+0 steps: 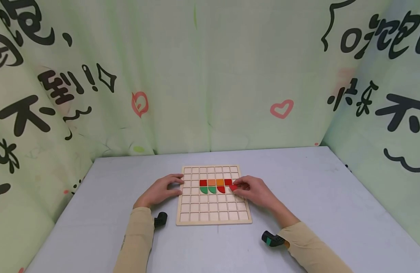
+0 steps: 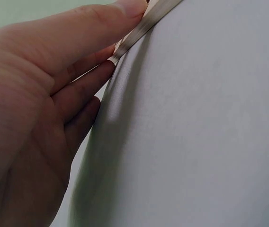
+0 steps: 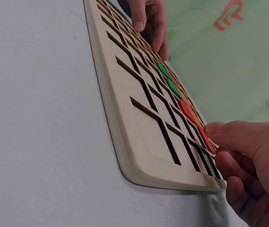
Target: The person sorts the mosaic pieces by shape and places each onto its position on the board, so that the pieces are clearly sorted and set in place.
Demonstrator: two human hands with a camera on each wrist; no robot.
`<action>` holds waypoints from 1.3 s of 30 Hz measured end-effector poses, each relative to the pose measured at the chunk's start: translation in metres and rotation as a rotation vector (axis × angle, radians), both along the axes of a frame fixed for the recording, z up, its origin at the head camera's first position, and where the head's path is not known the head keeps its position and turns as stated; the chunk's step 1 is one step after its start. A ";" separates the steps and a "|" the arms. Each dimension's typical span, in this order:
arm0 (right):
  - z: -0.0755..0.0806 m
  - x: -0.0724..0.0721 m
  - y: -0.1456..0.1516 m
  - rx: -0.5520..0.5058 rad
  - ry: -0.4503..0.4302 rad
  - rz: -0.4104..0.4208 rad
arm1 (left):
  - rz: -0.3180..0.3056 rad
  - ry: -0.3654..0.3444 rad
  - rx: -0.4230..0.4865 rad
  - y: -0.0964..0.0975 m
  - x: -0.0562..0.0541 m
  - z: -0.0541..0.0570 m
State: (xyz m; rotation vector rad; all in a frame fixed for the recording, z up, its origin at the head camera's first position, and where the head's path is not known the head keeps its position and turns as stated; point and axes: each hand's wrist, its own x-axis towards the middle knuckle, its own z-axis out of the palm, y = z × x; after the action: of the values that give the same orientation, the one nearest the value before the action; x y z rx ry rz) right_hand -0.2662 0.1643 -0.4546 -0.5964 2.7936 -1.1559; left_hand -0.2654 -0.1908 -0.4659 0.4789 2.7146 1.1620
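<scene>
A square wooden grid board lies on the table. In its cells, a row of red and orange square tiles sits above two green quarter-circle tiles and a red one. My right hand pinches another red quarter-circle tile at the right end of that lower row, its thumb and fingertips over the board in the right wrist view. At the left edge of the board, my left hand rests its extended thumb and fingertips against the frame.
The board stands on a pale table. A light green curtain with black lettering and red hearts surrounds the back and sides. Black wrist devices are worn at both beige sleeves.
</scene>
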 end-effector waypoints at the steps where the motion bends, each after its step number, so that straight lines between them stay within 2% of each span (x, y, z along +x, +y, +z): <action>1: 0.000 0.000 -0.002 0.003 0.001 0.004 | 0.000 0.001 -0.002 0.000 0.000 -0.001; 8: -0.003 -0.001 -0.008 0.003 0.011 0.036 | 0.006 -0.007 -0.006 0.000 0.000 -0.002; 18: -0.010 -0.003 -0.012 0.038 0.056 0.024 | 0.026 -0.015 -0.017 0.001 0.002 -0.002; 24: -0.008 -0.003 -0.013 0.057 0.075 0.027 | 0.026 -0.012 -0.017 0.001 0.001 -0.003; 39: -0.003 -0.002 -0.014 0.095 0.061 0.015 | 0.013 0.002 -0.006 0.000 -0.002 -0.004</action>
State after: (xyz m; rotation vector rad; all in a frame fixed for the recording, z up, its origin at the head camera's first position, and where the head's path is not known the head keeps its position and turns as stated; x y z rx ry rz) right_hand -0.2679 0.1505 -0.4572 -0.6529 2.8701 -1.0131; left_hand -0.2673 -0.1909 -0.4701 0.4621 2.7264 1.1566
